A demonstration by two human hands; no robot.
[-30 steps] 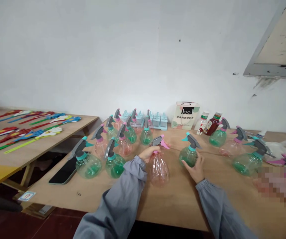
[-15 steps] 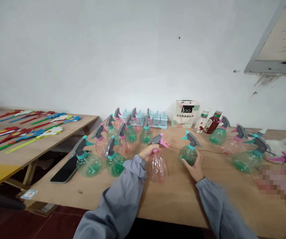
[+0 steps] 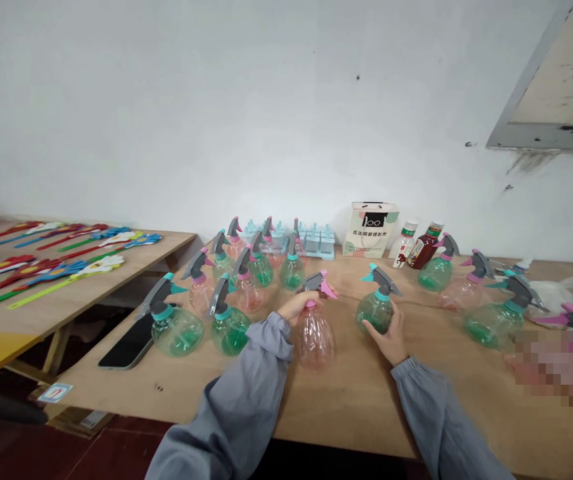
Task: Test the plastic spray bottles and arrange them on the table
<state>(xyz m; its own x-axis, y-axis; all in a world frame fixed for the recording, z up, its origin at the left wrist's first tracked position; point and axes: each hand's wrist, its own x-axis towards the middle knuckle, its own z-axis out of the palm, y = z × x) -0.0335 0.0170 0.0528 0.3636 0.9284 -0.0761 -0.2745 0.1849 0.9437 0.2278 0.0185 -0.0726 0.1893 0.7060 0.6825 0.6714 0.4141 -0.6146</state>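
Wooden table (image 3: 346,407): its near edge runs below both forearms, with a strip of plain wood between that edge and the held bottles; the far side meets a white wall (image 3: 216,120).
Side room: a gap separates the left edge from the side table (image 3: 21,320), where colourful hand-shaped sticks (image 3: 66,269) lie.
Left bounds: a cluster of spray bottles (image 3: 260,270) stands close beside the left forearm, with a phone (image 3: 124,347) under its nearest left bottle.
Right bounds: a row of spray bottles (image 3: 459,295) stands well apart from the right hand.
Far bounds: pale blue moulds (image 3: 320,243), a paper bag (image 3: 370,233) and two labelled drink bottles.
Left hand (image 3: 296,307): reaches in from the near left, fingers curled round the neck of the pink spray bottle (image 3: 315,340), just below its trigger head; some fingertips are hidden.
Right hand (image 3: 390,337): cups the green spray bottle (image 3: 372,312) from the right, thumb across its near face, fingers along the right side.
Held pair: centre of the table, near each other but apart; base contact cannot be told.
Change since half a second ago: both grips match; only the view shifts slightly.
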